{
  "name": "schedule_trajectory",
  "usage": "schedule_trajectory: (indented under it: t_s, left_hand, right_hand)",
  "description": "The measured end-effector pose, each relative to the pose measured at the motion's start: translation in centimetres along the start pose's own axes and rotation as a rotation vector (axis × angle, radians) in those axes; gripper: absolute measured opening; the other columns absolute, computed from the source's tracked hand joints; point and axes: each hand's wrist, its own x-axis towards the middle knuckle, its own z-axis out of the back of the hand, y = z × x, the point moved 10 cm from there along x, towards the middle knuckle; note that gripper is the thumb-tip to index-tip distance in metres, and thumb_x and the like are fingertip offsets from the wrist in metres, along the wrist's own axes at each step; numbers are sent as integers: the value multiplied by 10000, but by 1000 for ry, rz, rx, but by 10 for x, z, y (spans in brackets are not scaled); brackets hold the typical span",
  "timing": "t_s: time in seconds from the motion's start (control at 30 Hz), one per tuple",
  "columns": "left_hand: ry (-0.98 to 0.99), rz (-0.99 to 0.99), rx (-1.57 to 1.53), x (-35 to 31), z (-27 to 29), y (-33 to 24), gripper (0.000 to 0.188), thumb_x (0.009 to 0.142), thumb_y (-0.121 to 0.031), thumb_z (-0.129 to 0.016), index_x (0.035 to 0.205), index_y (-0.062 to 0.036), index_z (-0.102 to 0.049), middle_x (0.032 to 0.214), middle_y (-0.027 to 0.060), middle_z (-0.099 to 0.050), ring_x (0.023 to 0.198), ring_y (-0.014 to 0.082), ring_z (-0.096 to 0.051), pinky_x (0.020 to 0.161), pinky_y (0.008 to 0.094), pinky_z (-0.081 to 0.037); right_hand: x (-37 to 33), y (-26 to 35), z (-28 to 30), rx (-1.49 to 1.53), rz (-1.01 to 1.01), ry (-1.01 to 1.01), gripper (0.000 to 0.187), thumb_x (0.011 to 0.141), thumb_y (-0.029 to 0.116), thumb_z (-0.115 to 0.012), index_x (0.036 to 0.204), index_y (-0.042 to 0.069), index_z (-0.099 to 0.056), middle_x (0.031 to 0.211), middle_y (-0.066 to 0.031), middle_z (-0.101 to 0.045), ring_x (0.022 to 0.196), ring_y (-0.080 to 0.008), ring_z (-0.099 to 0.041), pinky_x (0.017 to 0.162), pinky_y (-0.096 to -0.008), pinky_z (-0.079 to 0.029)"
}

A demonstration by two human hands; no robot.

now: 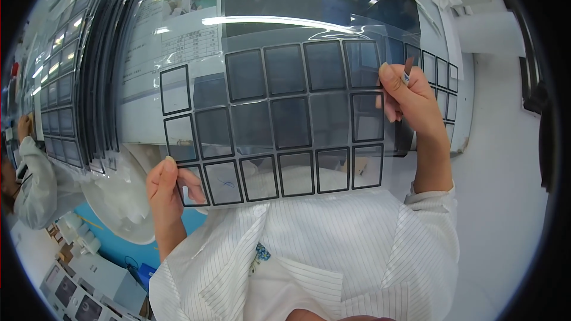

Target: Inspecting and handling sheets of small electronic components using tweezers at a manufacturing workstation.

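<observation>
I hold 1 clear sheet (259,177) with 3 rows of black frames above the table's (143,131) near edge — my left grip (163,189) pinched closed on its left edge, my right grip (415,100) pinched on its right edge, a thin brown-tipped tool (408,70) also between those fingers.

You wear a loose white coat (351,232) with thin, dark parallel stripes. Its collar (312,279) lies open in broad, pointed flaps, striped like the rest. Under it you have a white top (267,297), and at the coat's opening shows a small blue flower print (262,253) with touches of green. Your right sleeve (433,208) is wide and creased, ending below the wrist. Your left hand (165,184) and right hand (410,96) are bare.
</observation>
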Motion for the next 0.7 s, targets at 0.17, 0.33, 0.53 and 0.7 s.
schedule_trajectory:
  t_s: [0.17, 0.33, 0.53, 0.7]
  left_hand:
    - [48, -37, 20, 0, 1, -6, 438, 979, -274, -409, 680, 20, -537, 557, 121, -578, 372, 184, -521, 345, 269, -427]
    - [43, -31, 19, 0, 4, -5, 432, 979, -274, -415, 684, 18, -533, 551, 118, -574, 361, 184, -515, 344, 267, -424]
    - [65, -37, 36, 0, 3, -6, 436, 980, -289, -417, 684, 7, -538, 539, 105, -563, 359, 176, -511, 343, 246, -402]
    - [19, -38, 34, 3, 3, -5, 458, 986, -300, -403, 676, 4, -546, 525, 101, -563, 373, 155, -514, 367, 232, -378]
  right_hand:
    - [-3, 1, -5, -8, -4, 17, 430, 960, 401, -463, 672, 84, -501, 498, -2, -499, 392, -41, -407, 383, -197, -283]
    - [-3, 5, -9, 2, 31, 19, 444, 970, 387, -449, 645, 86, -477, 469, 5, -475, 411, -43, -402, 397, -195, -293]
    - [-1, 7, -11, -18, 28, 23, 467, 969, 398, -446, 625, 83, -471, 467, 6, -472, 405, -43, -395, 393, -198, -293]
    - [-1, 7, -9, -70, 16, 15, 502, 968, 422, -433, 594, 88, -463, 461, 11, -464, 393, -45, -384, 388, -196, -288]
